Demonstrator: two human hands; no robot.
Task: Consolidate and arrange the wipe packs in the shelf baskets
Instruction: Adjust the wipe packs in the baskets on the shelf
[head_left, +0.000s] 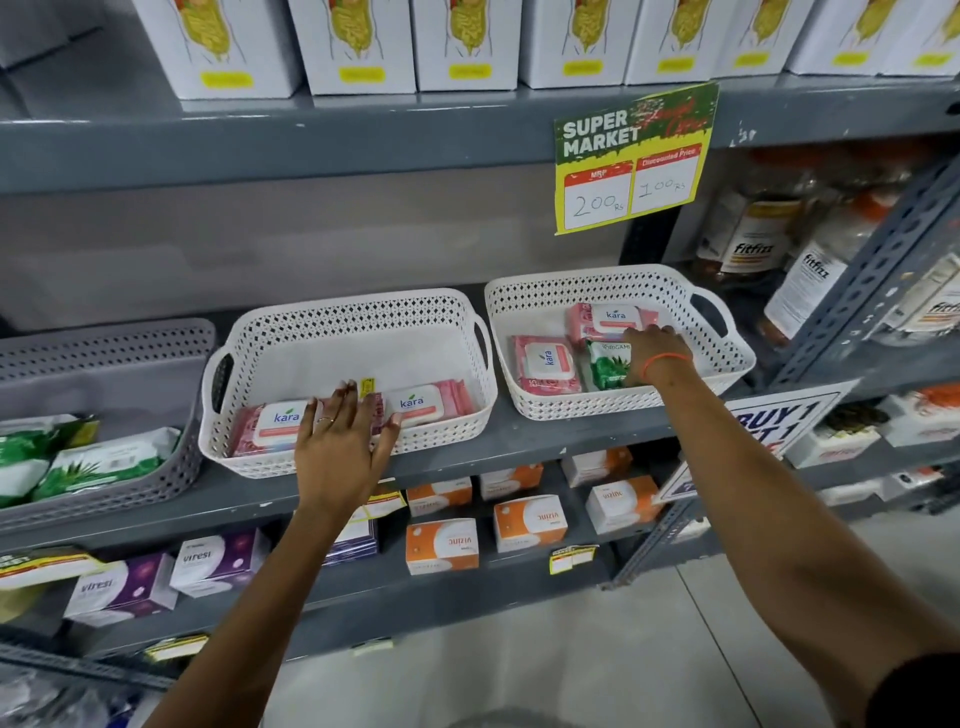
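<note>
Two white baskets stand on the grey shelf. The middle basket (358, 317) holds pink Kara wipe packs (275, 421) along its front wall. My left hand (340, 436) lies flat, fingers spread, over the front rim and between these packs. The right basket (613, 283) holds a pink Kara pack (545, 364) at the left, another pink pack (608, 319) at the back and a green Origami pack (605, 366). My right hand (654, 353) reaches into this basket and rests on the green pack; its grip is hidden.
A grey basket (104, 343) at the left holds green-and-white wipe packs (98, 462). A price sign (631, 156) hangs from the shelf above. Bottles (753, 244) stand to the right behind a slotted post. Small boxes (441, 545) fill the lower shelves.
</note>
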